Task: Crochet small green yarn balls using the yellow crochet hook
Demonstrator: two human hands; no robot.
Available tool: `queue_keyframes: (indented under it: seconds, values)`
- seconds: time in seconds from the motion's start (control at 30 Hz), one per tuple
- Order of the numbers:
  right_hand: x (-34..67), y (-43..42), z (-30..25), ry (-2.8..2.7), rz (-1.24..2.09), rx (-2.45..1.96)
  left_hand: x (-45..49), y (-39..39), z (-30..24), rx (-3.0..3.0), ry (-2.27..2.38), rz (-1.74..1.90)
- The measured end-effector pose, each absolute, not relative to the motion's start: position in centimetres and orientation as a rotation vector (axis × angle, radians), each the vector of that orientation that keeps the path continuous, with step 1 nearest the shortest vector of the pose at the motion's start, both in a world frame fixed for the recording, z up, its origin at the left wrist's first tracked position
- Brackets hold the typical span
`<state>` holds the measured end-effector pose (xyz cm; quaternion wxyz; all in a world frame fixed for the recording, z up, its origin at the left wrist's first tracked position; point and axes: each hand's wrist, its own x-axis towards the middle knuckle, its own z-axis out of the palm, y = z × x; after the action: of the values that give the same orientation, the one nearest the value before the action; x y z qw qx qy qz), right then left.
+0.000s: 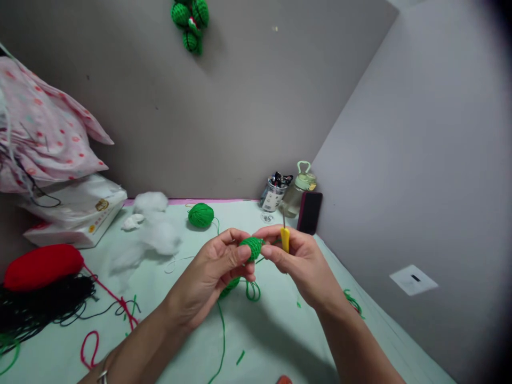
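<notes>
My left hand (214,264) is closed on a small, rounded green crochet piece (253,247), pinching it between thumb and fingers. My right hand (306,261) keeps a crochet hook (285,240) with a yellow handle between its fingers, the metal shaft pointing up. Its thumb and index fingertips meet at the right edge of the crochet piece, where a little yarn shows. Under my left hand lies more green yarn or crochet work (229,288), partly hidden, with a loose green loop (253,291) beside it.
Behind my hands are a green yarn ball (201,215), white stuffing (160,234), a jar of pens (272,196), a bottle (295,194) and a phone (310,213). Red yarn (44,265) and black yarn (48,301) lie left. A green crocheted ornament (191,24) hangs on the wall.
</notes>
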<state>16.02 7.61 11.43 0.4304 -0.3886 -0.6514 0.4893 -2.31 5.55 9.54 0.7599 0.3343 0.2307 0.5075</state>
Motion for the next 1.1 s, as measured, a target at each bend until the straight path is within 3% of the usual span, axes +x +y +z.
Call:
queue_keyframes:
  seconds: [0.2,0.6,0.9,1.1]
  values:
    - [16.3,7.8,11.5,-1.659,1.077,-1.016,-2.4,5.6,9.4,0.772,0.491,1.092]
    - [17.0,8.4,11.2,-1.569,1.235,-1.022,-2.4,5.8,9.0,0.728,0.471,1.051]
    - [16.6,8.1,11.3,-1.597,1.248,-0.991,-1.7,6.1,7.8,1.013,0.668,1.190]
    - [17.0,8.3,11.4,-1.559,1.199,-0.994,-2.2,6.1,8.2,1.089,0.633,0.996]
